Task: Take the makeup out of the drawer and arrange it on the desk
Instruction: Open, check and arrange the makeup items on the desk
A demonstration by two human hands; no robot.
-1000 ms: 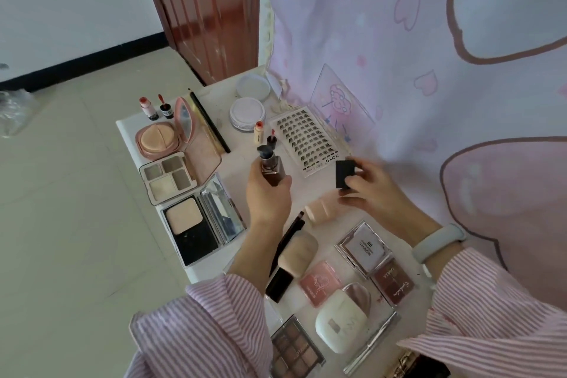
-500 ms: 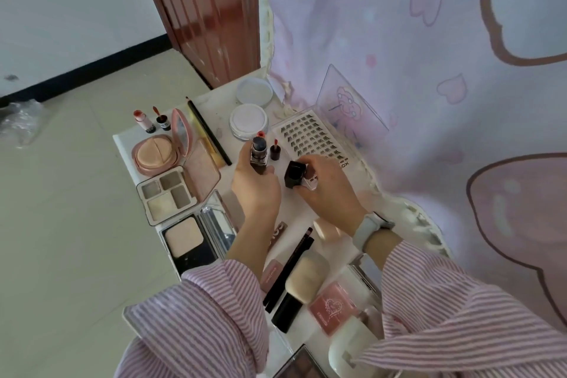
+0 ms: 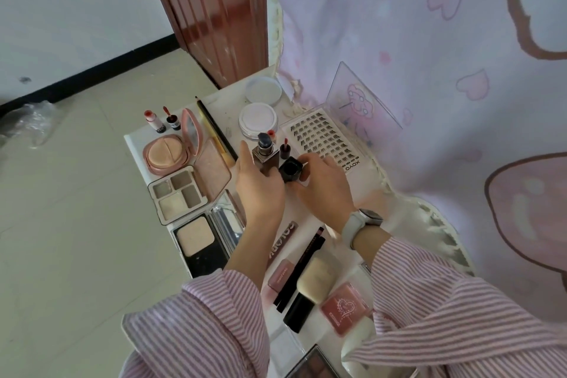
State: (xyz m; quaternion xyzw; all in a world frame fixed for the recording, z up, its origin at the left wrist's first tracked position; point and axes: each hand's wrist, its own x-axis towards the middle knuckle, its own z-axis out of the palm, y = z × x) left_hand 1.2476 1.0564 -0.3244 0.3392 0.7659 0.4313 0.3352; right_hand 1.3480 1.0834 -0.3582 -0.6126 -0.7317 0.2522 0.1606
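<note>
A red-brown wooden door [image 3: 211, 9] stands behind a pink heart-printed curtain [image 3: 429, 40]; crumpled clear plastic [image 3: 27, 123] lies on the floor.

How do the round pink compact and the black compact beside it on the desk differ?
The round pink compact is circular and shows a peach puff; the black compact is rectangular and shows a pale pressed powder pan. The pink one's mirrored lid stands nearly upright; the black one's lid leans much further back. Both lie open at the desk's left edge.
</note>
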